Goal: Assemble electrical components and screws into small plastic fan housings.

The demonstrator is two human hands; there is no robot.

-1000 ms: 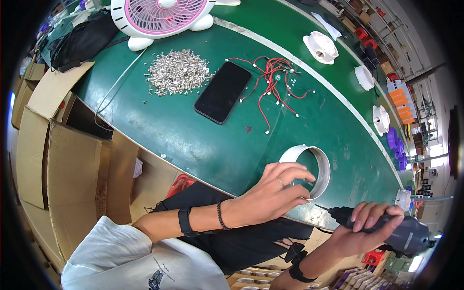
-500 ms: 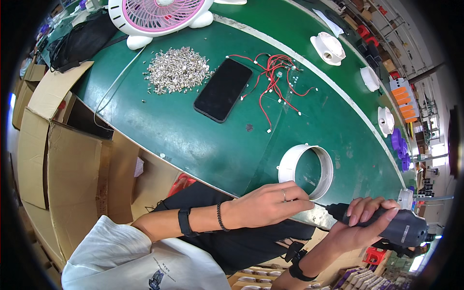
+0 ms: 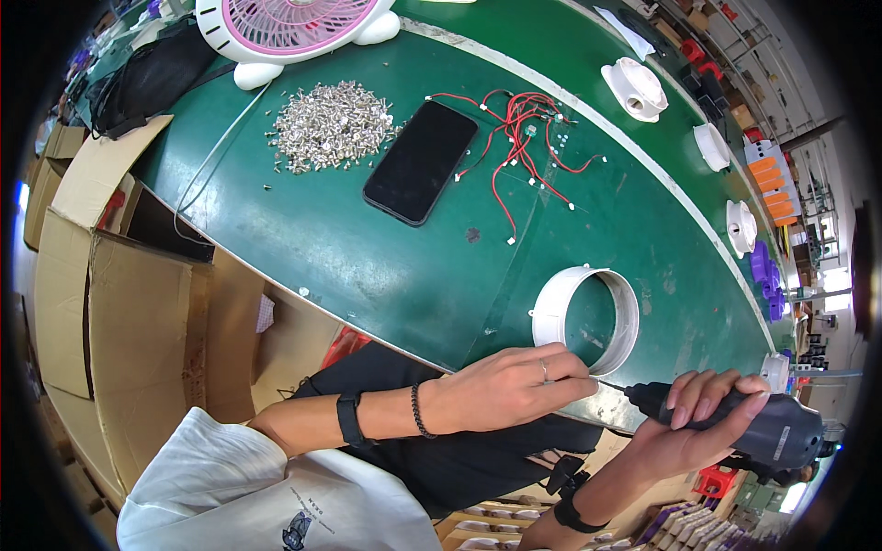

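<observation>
Green desk (image 3: 386,285), extending under the work. Dark driver (image 3: 781,432): clamped in the right hand (image 3: 684,439), whose fingers curl over its body, the forearm rising from the lower edge; the nose points toward the left hand (image 3: 514,390). The latter reaches across from the left, back of the hand uppermost, fingers bent and drawn together at the driver's tip; whether anything lies between them cannot be told. White ring (image 3: 552,314): resting on the desk, just beyond the left fingertips. Thin bit (image 3: 616,387): extending toward those fingertips.
</observation>
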